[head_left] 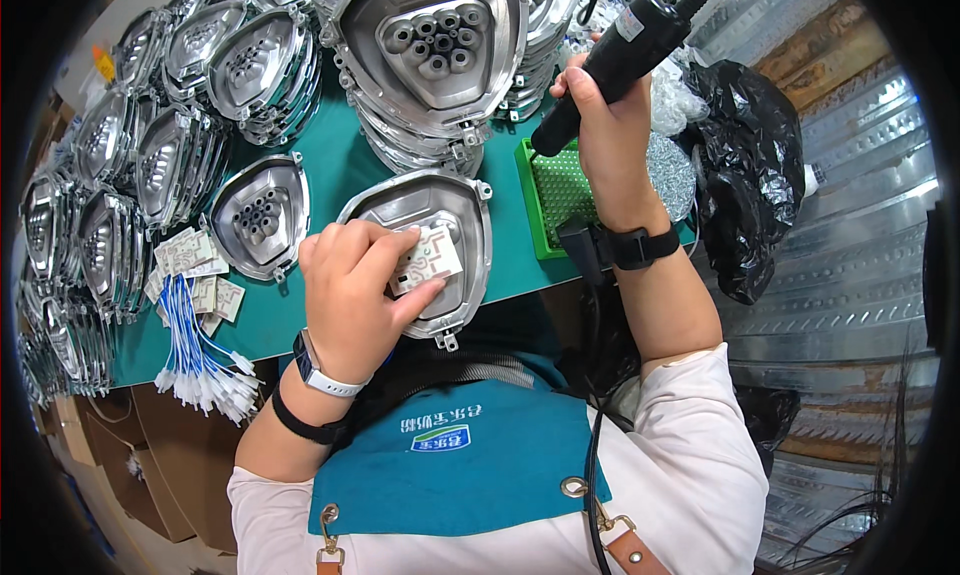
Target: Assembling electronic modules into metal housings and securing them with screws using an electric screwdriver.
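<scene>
flat white circuit board with brown tracks (434,259): located within the rim of the bowl-shaped silver metal housing (464,213) nearest the person; full seating cannot be told.
left grip (350,275): grasping the board between thumb and fingers.
right grip (615,140): clenched round a black cylindrical power tool (630,50), lower end over a corner of the green rectangular plastic tray (527,195); contact cannot be told.
left of housing: second silver housing (258,215), then loose white boards (195,255) with blue-and-white wires (188,340).
beyond: stacked silver housings (440,55) on the green worktop (328,135).
far right: crumpled black plastic bag (745,175).
</scene>
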The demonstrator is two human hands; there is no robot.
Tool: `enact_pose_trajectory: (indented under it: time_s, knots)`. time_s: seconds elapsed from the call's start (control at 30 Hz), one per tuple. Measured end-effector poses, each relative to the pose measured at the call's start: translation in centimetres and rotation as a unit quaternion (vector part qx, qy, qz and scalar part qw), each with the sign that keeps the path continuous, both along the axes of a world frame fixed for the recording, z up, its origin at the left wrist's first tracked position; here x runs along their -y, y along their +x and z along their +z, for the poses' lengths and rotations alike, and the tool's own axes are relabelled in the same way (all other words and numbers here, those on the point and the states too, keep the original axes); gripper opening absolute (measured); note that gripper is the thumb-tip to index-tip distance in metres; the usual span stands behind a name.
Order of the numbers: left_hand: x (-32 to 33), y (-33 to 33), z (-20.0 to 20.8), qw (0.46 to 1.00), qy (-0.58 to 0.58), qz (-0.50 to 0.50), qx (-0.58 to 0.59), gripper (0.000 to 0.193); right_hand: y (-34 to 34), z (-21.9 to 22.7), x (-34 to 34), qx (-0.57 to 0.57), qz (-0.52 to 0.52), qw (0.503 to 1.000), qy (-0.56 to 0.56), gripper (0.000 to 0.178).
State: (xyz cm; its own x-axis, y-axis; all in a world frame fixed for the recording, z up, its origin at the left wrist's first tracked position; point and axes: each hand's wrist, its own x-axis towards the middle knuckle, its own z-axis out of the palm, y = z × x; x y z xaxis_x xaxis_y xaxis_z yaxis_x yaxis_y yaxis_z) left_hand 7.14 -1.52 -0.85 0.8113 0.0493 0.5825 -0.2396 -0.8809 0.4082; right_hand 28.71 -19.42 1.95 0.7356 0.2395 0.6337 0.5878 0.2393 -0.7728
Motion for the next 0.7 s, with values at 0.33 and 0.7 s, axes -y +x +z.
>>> enact_pose_trajectory:
  time_s: [0.33,0.7]
  knots:
    - [0.1,-0.2,0.2,1.0,0.002,-0.003,-0.014,0.046,-0.1,0.0,0.0,0.074,-0.106,0.989,-0.079,0.035]
    - [-1.4,-1.1,-1.2,1.0,-0.017,0.013,0.016,0.04,-10.5,6.5,0.8,0.023,0.14,0.952,0.271,0.062]
